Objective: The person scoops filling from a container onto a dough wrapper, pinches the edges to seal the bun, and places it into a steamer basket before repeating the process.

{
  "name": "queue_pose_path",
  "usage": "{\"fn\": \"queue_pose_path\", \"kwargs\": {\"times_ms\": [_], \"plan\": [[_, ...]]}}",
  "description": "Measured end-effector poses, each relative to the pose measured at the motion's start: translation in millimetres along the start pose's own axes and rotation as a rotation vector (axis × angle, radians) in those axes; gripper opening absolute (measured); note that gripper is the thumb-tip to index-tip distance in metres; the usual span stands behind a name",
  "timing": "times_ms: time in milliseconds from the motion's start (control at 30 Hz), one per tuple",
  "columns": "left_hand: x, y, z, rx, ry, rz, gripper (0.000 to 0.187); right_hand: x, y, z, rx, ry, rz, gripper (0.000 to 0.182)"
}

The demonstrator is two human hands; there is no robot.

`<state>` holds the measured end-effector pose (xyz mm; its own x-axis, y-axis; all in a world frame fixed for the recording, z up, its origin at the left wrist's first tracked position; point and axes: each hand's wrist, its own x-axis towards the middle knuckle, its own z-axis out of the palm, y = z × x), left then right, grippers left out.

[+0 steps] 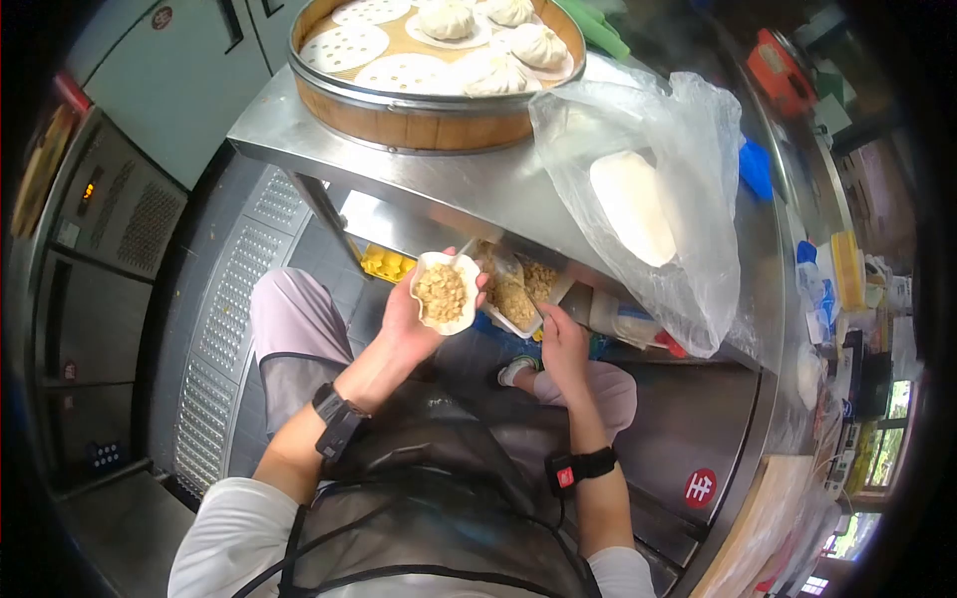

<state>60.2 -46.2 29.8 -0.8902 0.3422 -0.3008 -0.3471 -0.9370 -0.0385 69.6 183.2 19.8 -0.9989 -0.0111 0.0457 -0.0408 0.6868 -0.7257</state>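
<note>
steel counter (pixel 419 184) — one filled wrapper (pixel 451 326)

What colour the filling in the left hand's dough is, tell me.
The filling is pale tan; see the head view.

Filling (pixel 442 291) sits in a wrapper (pixel 456 327) on the left hand (pixel 407 317); between it and the right hand (pixel 565 349), a tub (pixel 519 330) lies below the counter (pixel 449 179). On top, ahead of the left hand, stands a steamer (pixel 419 120) holding buns (pixel 446 20); ahead-right of the right hand, a plastic bag (pixel 703 130).
</note>
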Motion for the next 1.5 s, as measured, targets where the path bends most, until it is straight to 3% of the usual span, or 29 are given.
{"fn": "queue_pose_path", "kwargs": {"times_ms": [100,267,400,467,567,700,900,1100,1267,1500], "plan": [[-5.7,1.9,-35.1,-0.009,0.222,0.018,0.037,15.3,-11.1,-2.6,-0.144,-0.074,0.041,0.023],[-8.4,-0.9,-47.6,0.044,0.153,-0.043,0.038,39.1,-9.2,12.9,-0.371,-0.215,0.034,0.024],[0.0,4.0,-49.4,0.088,0.143,-0.007,0.038,43.7,-6.5,20.6,-0.237,-0.224,0.082,0.023],[1.8,5.2,-52.2,0.088,0.118,-0.001,0.038,44.0,-3.7,21.4,-0.145,-0.345,0.094,0.023],[5.8,6.5,-56.7,0.088,0.187,0.013,0.039,40.9,-9.2,22.7,-0.128,-0.255,0.071,0.025],[10.9,8.4,-64.4,0.081,0.171,0.008,0.039,44.4,-11.7,15.8,-0.203,-0.327,0.073,0.024],[13.8,11.3,-60.9,0.083,0.159,0.006,0.039,47.5,29.7,8.3,0.197,-0.456,0.067,0.025],[17.0,10.3,-62.6,0.094,0.159,0.025,0.036,40.3,21.3,-16.2,0.544,-0.541,0.420,0.027],[17.3,6.9,-49.1,0.073,0.203,0.025,0.035,29.1,15.1,-28.8,0.678,-0.448,0.543,0.025],[31.1,-3.0,-49.9,0.074,0.256,0.040,0.041,1.6,-11.3,-30.9,0.746,-0.321,0.452,0.026]]}}
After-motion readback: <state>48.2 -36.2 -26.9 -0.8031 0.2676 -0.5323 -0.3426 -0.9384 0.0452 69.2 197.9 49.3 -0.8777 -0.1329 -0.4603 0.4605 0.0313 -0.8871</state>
